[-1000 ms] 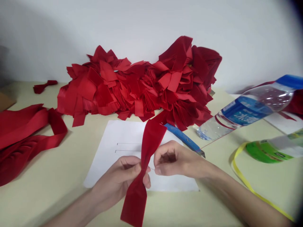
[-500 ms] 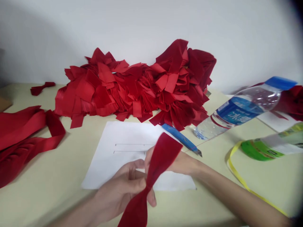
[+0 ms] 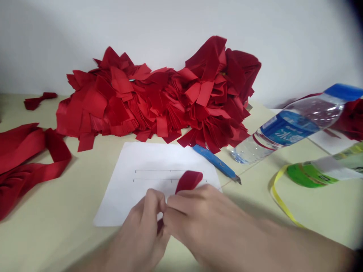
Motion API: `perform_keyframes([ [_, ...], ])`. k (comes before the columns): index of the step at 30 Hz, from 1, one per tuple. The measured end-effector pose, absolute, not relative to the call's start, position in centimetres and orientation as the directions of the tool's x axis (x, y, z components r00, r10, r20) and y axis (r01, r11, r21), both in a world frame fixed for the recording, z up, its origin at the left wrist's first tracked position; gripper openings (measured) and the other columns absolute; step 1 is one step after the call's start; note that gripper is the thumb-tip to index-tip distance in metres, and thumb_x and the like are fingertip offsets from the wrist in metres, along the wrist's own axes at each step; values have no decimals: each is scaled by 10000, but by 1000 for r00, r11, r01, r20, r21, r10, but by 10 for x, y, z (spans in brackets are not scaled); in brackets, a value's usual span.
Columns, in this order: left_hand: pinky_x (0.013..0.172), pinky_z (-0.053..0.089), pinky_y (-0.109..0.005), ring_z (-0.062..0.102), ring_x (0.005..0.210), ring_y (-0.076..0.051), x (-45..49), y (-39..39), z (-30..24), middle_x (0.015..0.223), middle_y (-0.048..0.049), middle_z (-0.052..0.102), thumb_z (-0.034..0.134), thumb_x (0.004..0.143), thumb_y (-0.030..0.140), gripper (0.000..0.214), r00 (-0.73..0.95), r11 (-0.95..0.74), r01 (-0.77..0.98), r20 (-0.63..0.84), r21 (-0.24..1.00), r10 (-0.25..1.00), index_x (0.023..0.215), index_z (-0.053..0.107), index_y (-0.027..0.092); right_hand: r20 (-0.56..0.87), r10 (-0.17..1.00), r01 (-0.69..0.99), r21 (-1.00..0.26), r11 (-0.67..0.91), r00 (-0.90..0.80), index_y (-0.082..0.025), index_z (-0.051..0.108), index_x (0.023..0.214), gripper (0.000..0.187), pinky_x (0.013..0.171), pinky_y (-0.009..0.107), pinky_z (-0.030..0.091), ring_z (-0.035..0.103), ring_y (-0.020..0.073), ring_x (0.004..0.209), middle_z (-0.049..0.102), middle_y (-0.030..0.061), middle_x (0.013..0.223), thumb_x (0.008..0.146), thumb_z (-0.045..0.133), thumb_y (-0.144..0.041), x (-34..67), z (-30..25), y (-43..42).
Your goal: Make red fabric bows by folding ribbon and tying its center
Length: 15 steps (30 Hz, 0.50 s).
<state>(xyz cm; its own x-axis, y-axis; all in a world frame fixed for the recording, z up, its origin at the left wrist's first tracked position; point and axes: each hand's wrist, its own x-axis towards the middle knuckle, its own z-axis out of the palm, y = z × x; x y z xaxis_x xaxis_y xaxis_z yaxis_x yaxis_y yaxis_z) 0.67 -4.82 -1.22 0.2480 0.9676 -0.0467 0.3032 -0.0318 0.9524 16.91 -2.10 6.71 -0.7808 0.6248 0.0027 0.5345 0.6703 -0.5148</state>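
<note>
Both hands meet over the lower edge of a white paper sheet [image 3: 119,189] marked with thin ruled lines. Fingers curled, my left hand [image 3: 141,226] pinches at a red velvet ribbon piece [image 3: 188,180]. Against it, my right hand [image 3: 195,215] is closed on the same ribbon. One end of the ribbon sticks out above the right knuckles; a dark red bit shows between the hands. Its middle is hidden by the fingers. Just beyond the right hand lies a blue utility knife [image 3: 217,163], blade tip showing.
A large heap of red ribbon pieces [image 3: 153,105] lies along the wall. Long red ribbon [image 3: 56,166] is at left, with a small pinched piece [image 3: 39,100] behind. At right lie a blue-capped water bottle [image 3: 283,128], a green-labelled bottle [image 3: 309,174] and a yellow strip [image 3: 280,200].
My right hand has come round in front of the ribbon and closed over it beside my left hand. The ribbon, spread out in view before, is now mostly covered. The view has shifted slightly.
</note>
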Motion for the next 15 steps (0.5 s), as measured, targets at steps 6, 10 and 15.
perform_keyframes([
  [6, 552, 392, -269, 554, 585, -144, 4, -50, -15, 656, 33, 586, 581, 740, 26, 237, 215, -590, 472, 563, 656, 798, 725, 447, 221, 158, 834, 623, -596, 507, -528, -169, 608, 744, 192, 522, 221, 365, 499, 97, 554, 580, 2, 649, 884, 476, -162, 179, 47, -48],
  [10, 578, 440, -274, 592, 609, -132, 4, -49, -18, 695, 25, 622, 546, 786, 20, 205, 274, -669, 548, 648, 502, 711, 836, 469, 203, 19, 902, 540, -795, 276, -432, -181, 612, 743, 149, 530, 173, 360, 462, 59, 539, 579, -37, 628, 859, 523, -156, 187, 35, -43],
  [15, 548, 453, -257, 601, 581, -116, 2, -49, -15, 720, 36, 665, 559, 823, 77, 200, 269, -599, 610, 575, 519, 773, 917, 456, 220, -144, 912, 416, -909, 32, -385, -160, 616, 695, 166, 508, 178, 337, 401, 61, 540, 551, -38, 599, 828, 584, -255, 190, 22, -35],
])
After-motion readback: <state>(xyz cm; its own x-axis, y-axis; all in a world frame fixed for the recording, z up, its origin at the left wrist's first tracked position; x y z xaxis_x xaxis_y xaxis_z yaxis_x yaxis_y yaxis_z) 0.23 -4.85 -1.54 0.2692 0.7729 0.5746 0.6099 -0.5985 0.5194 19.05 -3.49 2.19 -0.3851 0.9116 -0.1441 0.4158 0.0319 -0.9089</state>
